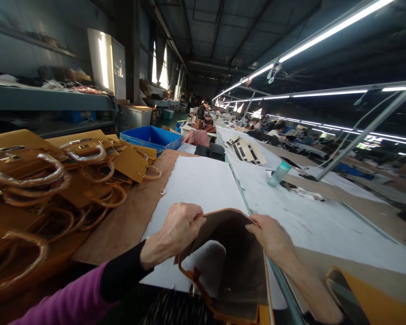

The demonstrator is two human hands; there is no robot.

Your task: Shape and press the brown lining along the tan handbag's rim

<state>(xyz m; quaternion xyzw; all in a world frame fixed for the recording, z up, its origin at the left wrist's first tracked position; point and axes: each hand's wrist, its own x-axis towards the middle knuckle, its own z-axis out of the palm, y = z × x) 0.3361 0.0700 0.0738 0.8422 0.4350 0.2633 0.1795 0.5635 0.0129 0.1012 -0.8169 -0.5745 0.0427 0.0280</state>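
Between my two hands is a tan handbag (pixel 243 253) with its mouth towards me, so its dark grey-brown lining shows. My left hand (pixel 179 228) is closed, pinching the bag's upper left edge between thumb and fingers. At the upper right edge, my right hand (pixel 270 234) pinches the rim in the same way. A pale sheet or flap (pixel 208 259) shows inside the bag's opening. The bag's outer face is mostly hidden from me. Part of another mustard-coloured piece (pixel 375 298) lies at the lower right.
Mustard handbags with wrapped handles (pixel 54 176) are heaped on the left. Behind them stands a blue bin (pixel 152 137). White paper (pixel 203 180) covers the table, and a teal bottle (pixel 279 174) stands to the right near a slanting metal post (pixel 365 135). A person (pixel 205 109) sits farther back.
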